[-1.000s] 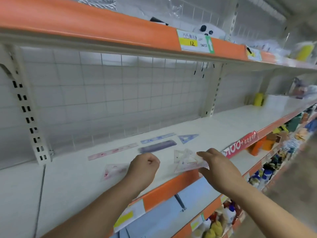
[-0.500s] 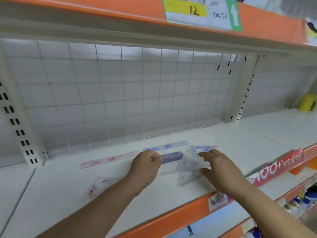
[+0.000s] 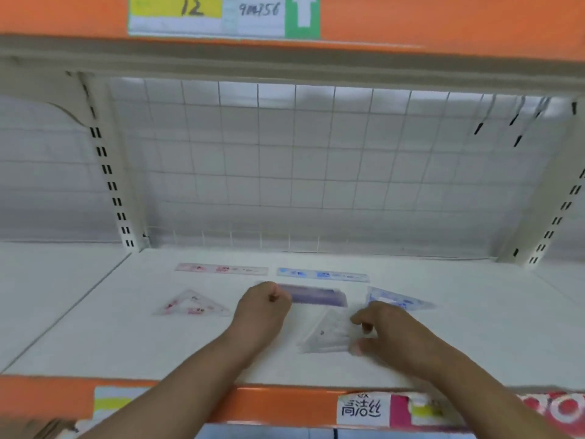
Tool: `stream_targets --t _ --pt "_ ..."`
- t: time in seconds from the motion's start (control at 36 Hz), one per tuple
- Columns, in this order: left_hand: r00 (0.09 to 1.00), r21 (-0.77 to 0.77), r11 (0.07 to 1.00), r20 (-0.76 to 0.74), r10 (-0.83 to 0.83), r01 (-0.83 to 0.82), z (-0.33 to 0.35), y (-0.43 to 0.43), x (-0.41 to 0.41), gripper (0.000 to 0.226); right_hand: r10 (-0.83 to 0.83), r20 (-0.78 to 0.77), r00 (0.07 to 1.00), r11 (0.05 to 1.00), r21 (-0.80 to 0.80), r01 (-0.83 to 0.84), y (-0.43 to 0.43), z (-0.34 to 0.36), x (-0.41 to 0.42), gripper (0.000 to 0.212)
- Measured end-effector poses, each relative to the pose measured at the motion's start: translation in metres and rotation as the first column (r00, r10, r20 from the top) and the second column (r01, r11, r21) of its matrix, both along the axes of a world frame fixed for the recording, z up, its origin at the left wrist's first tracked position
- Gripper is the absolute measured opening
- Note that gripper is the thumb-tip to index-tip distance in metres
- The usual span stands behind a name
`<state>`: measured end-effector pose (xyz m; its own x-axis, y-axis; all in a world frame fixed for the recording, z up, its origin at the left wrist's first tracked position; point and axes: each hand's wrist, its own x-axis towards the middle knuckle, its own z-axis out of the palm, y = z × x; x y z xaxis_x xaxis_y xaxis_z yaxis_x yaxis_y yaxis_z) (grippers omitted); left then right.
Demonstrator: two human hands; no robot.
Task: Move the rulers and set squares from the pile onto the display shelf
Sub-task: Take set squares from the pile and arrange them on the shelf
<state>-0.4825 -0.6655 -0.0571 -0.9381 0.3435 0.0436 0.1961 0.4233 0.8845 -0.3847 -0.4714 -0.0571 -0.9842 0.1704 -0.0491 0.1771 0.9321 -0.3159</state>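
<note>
Right hand [image 3: 395,334] lowering clear set square [image 3: 326,335] onto display shelf [image 3: 126,343].
The hand pinches the square's edge, just to its left. Left hand [image 3: 262,312] is curled at the purple ruler [image 3: 316,296]; grip unclear. Risk: released tilted, the slick plastic may skid onto the blue set square [image 3: 399,301] just beyond.

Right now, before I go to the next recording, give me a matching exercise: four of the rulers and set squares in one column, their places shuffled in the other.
Things:
1 pink ruler
2 blue ruler
3 pink set square
4 clear set square

Places:
A pinched by the right hand
B back row, right
C lying free, far left
D back row, left

Pairs: 1-D, 2-B, 3-C, 4-A
</note>
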Motion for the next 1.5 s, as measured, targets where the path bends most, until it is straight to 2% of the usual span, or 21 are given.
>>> stream_targets --t 0.19,0.44,0.61,0.75,0.83,0.92,1.0,1.08,1.22,1.5 --pt "0.998 -0.006 0.998 -0.002 0.064 -0.064 0.000 -0.007 0.007 0.019 0.085 -0.003 0.996 0.996 -0.015 -0.085 0.004 -0.006 -0.010 0.046" --pt "0.996 -0.041 0.995 -0.029 0.086 -0.088 0.001 -0.014 0.004 0.020 0.076 0.017 0.997 0.996 -0.050 -0.075 0.005 -0.009 -0.015 0.035" --pt "0.996 -0.050 0.995 -0.030 0.089 -0.090 -0.001 -0.013 0.003 0.016 0.069 0.045 0.997 0.997 -0.041 -0.067 0.003 -0.006 -0.008 0.047" --pt "0.997 -0.041 0.997 -0.028 0.071 -0.072 -0.001 -0.013 0.004 0.018 0.078 -0.007 0.997 0.997 -0.008 -0.078 0.002 -0.008 -0.006 0.030" --pt "0.998 -0.049 0.997 -0.028 0.057 -0.059 -0.002 -0.013 0.005 0.018 0.072 -0.008 0.997 0.997 -0.008 -0.072 0.000 -0.008 -0.005 0.027" --pt "0.998 -0.050 0.997 -0.033 0.055 -0.057 -0.002 -0.014 0.004 0.019 0.066 0.004 0.998 0.998 -0.001 -0.066 -0.001 -0.006 -0.005 0.034" --pt "0.998 -0.050 0.997 -0.034 0.054 -0.055 -0.004 -0.015 0.004 0.016 0.048 -0.024 0.999 0.999 0.012 -0.048 -0.005 -0.002 -0.004 0.055" --pt "0.997 -0.053 0.997 -0.046 0.058 -0.061 -0.005 -0.017 0.005 0.017 0.039 -0.121 0.992 0.999 0.041 -0.034 -0.016 0.003 -0.006 0.055" --pt "0.989 -0.143 0.987 -0.134 0.056 -0.075 -0.004 -0.024 0.007 0.015 0.102 -0.226 0.969 0.992 0.099 -0.081 -0.038 0.009 -0.014 0.042" --pt "0.969 -0.257 0.948 -0.205 0.134 -0.186 0.004 -0.069 0.018 0.015 0.286 -0.210 0.935 0.954 0.155 -0.257 -0.084 0.013 -0.038 0.039"
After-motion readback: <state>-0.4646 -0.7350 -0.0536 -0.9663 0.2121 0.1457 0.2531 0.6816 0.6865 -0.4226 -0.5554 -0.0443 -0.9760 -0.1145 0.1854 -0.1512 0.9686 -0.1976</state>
